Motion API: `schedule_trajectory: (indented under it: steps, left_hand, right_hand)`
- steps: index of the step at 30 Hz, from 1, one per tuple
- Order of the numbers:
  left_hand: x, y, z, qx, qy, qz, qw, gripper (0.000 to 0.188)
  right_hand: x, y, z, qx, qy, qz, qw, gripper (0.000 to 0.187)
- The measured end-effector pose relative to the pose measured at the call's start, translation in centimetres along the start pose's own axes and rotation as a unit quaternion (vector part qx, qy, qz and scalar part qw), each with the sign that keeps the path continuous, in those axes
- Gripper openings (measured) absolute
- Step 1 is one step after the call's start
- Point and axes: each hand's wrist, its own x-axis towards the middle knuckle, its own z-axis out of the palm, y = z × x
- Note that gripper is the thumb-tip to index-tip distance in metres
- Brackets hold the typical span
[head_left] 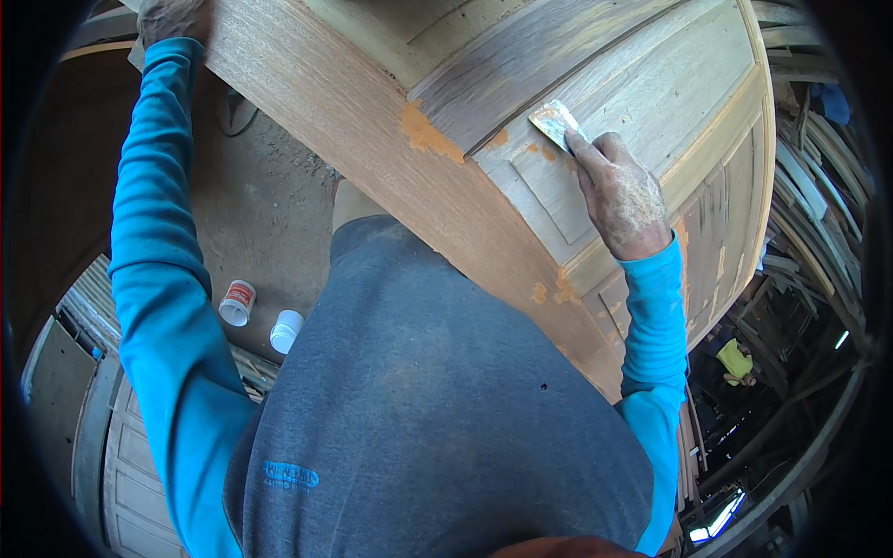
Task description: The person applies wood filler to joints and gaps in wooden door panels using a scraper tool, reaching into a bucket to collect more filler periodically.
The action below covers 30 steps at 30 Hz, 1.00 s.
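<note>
Two hands at work on one big wooden door [521, 139], which fills the upper middle and right of the view, laid tilted across in front of us. We judge it heavy and stiff, rough bare wood, not slippery; best held by its outer frame edge, as it is now.

Our left hand [172, 17] is up at the top left, fingers curled over the door's edge; only part of the hand shows, so we cannot tell how tight the hold is.

Our right hand [621, 195] rests on a raised panel, fingers closed narrow around a small putty knife [556, 121]. Forefinger lies along the blade's back, pressing it flat to the wood. The blade looks thin and springy, light, smeared with orange filler. We hold it near the blade for control; the handle is hidden in the palm.

Orange filler patches [426, 132] sit on the frame just left of the knife, with smaller dabs beside the blade and more lower down by the right wrist. It looks soft and pasty where fresh.

Down on the dirt floor, well apart from the door, lie a small red-labelled jar [237, 302] and a white lid [286, 330] next to it. Stacked timber [819, 186] sits at far right.
</note>
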Motion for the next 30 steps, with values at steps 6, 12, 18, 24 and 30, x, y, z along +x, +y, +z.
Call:
schedule_trajectory:
  steps: [6, 12, 18, 24, 30]
  left_hand:
    - [0.3, -3.0, 1.0, -0.018, 0.005, 0.008, 1.000, 0.038]
    - [0.3, -1.9, 0.7, 0.002, -0.003, 0.009, 1.000, 0.039]
    - [-0.7, 3.2, -1.1, 0.000, 0.008, -0.012, 1.000, 0.020]
    - [-1.0, 4.7, -1.6, -0.017, -0.005, -0.048, 0.999, 0.021]
    - [-1.1, 4.6, -2.3, -0.012, -0.003, -0.029, 1.000, 0.022]
  right_hand:
    - [-0.6, 0.4, -1.6, 0.025, -0.046, 0.005, 0.999, 0.034]
    - [0.2, 0.0, -0.8, 0.045, -0.002, 0.008, 0.999, 0.031]
    - [-0.3, 0.8, -3.1, 0.090, -0.054, 0.011, 0.994, 0.038]
    - [0.9, 3.0, -5.5, 0.162, 0.016, 0.056, 0.985, 0.040]
    - [5.3, 3.9, -8.4, 0.097, -0.112, -0.031, 0.989, 0.024]
